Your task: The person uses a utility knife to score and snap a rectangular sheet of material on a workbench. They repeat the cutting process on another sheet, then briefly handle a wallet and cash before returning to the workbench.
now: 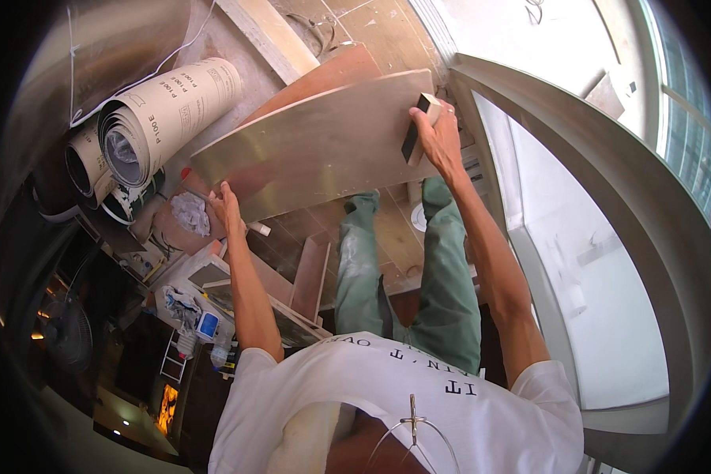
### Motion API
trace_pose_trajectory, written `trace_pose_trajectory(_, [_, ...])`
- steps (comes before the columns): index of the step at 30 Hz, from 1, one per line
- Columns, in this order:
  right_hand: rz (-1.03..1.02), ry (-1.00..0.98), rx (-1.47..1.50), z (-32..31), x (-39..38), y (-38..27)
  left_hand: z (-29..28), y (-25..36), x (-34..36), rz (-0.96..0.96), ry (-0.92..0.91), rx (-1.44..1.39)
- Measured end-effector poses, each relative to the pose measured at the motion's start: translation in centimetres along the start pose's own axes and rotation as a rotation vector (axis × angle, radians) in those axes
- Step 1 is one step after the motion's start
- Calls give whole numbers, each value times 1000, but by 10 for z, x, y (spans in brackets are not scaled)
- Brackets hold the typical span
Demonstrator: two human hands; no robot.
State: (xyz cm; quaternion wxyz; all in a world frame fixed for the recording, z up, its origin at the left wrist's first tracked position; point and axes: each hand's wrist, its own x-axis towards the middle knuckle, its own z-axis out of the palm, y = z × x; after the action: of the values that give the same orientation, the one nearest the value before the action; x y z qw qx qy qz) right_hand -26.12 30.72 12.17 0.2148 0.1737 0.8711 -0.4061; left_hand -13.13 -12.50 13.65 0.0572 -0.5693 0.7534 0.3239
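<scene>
A long grey-beige board (308, 146) spans the upper middle at a slant, with a reddish board (345, 63) behind it. My left hand (227, 207) is closed on the board's lower left end. At the board's right end, my right hand (438, 136) grips a black-and-pale rectangular block (413, 134) against its face. Just left of my left hand is crumpled pale plastic (189, 213) in a round container.
Large paper rolls (174, 110) lie at upper left. Below left stand loose panels (311, 268), cluttered items and a fan (67, 332). A curved frame (529, 79) with pale panels borders the right. My legs (446, 276) are beneath the board.
</scene>
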Motion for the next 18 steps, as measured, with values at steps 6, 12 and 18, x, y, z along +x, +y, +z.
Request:
trace_pose_trajectory(6, [92, -35, 331, -44, 53, -32, 18, -9, -4, 350, 199, 400])
trace_pose_trajectory(12, [50, -18, 137, -46, 15, 48, 160, 128, -100, 1050, -47, 342])
trace_pose_trajectory(18, [52, -149, 290, -19, -6, 73, 243, 160, -100, 1130, 131, 525])
